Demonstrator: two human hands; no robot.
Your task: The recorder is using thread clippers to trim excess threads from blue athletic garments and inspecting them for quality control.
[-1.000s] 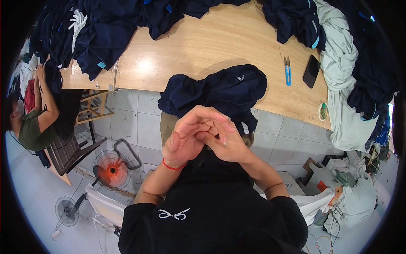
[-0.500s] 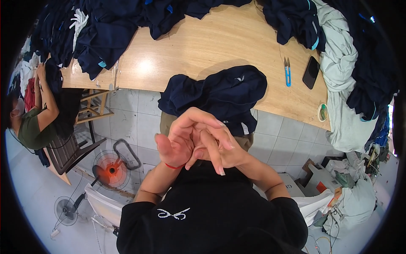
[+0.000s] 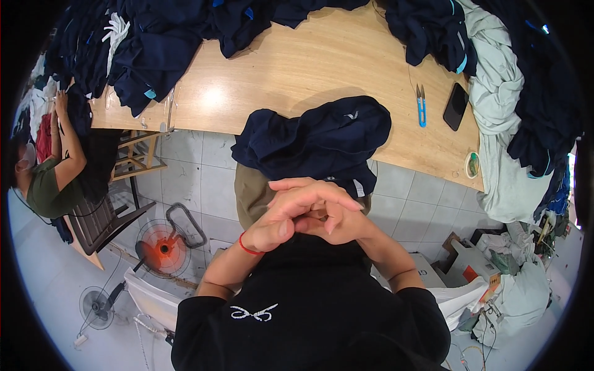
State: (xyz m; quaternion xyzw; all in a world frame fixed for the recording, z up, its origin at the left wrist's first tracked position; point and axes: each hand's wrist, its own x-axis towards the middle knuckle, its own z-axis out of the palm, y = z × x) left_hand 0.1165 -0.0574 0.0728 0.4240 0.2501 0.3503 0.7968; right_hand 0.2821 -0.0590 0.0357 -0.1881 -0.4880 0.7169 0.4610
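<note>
My left hand [image 3: 286, 217], with a red string around its wrist, lies folded over my right hand [image 3: 344, 224] in front of my chest. The two hands are clasped together with the fingers curled, and nothing is held in either. Just beyond them a dark navy garment [image 3: 315, 139] is bunched on the near edge of the wooden table [image 3: 291, 68] and hangs over it. Below the hands is my black top with a small white emblem.
Blue thread snips [image 3: 421, 105], a black phone [image 3: 456, 106] and a small round tin [image 3: 473, 165] lie at the table's right. Navy garment piles [image 3: 148, 43] and pale green cloth [image 3: 501, 123] ring the table. Another person [image 3: 46, 182] sits at left; an orange fan [image 3: 162, 247] stands on the floor.
My hands have come down from a looser, fingers-spread rubbing pose and now rest clasped, left over right, lower and closer to my chest.
</note>
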